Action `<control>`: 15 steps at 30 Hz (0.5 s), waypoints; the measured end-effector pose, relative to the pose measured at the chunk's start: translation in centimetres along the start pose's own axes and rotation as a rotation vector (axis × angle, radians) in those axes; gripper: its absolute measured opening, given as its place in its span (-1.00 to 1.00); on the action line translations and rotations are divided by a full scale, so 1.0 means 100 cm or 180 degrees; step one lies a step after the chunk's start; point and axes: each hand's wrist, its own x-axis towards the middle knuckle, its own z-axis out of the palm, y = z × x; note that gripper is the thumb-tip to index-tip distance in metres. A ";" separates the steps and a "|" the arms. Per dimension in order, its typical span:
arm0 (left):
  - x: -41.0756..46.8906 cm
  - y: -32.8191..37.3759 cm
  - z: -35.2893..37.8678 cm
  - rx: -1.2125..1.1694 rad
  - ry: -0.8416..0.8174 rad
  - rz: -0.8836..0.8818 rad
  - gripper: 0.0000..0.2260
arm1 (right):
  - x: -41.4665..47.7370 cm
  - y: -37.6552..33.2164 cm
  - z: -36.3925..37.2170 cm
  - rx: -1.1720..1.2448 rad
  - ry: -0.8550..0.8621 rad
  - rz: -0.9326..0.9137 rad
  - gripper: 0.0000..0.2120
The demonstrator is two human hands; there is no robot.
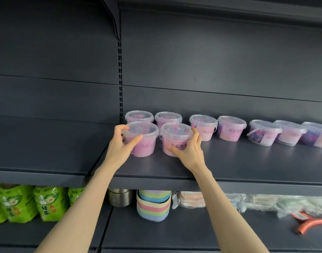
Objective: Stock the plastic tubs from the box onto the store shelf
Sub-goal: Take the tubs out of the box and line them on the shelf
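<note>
Two pink tubs with clear lids stand side by side on the dark shelf (238, 161), centre-left of the frame. The left hand (120, 143) curls round the left tub (147, 147), fingers at its rim. The right tub (174, 139) sits in the right hand's (190, 152) curled grip. More tubs (231, 128) line the shelf behind and rightward.

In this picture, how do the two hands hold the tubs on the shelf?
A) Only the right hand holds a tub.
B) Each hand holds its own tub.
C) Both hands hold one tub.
B: the left hand grips the front left tub and the right hand grips the front right tub.
</note>
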 end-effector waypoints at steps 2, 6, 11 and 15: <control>0.007 -0.005 -0.003 -0.0424 -0.0003 -0.0241 -0.46 | 0.001 0.000 0.002 -0.0074 -0.0035 -0.0009 -0.01; -0.001 0.001 0.014 0.0242 0.0210 -0.0271 -0.17 | 0.001 -0.001 0.004 -0.0131 -0.0185 0.0016 0.07; 0.003 -0.010 0.013 0.0785 0.0220 -0.0298 -0.01 | 0.001 -0.001 0.004 -0.0346 -0.0230 0.0030 0.11; 0.017 -0.019 0.007 0.0605 -0.0116 -0.0515 -0.03 | 0.003 -0.006 0.007 -0.0553 -0.0182 0.0024 0.14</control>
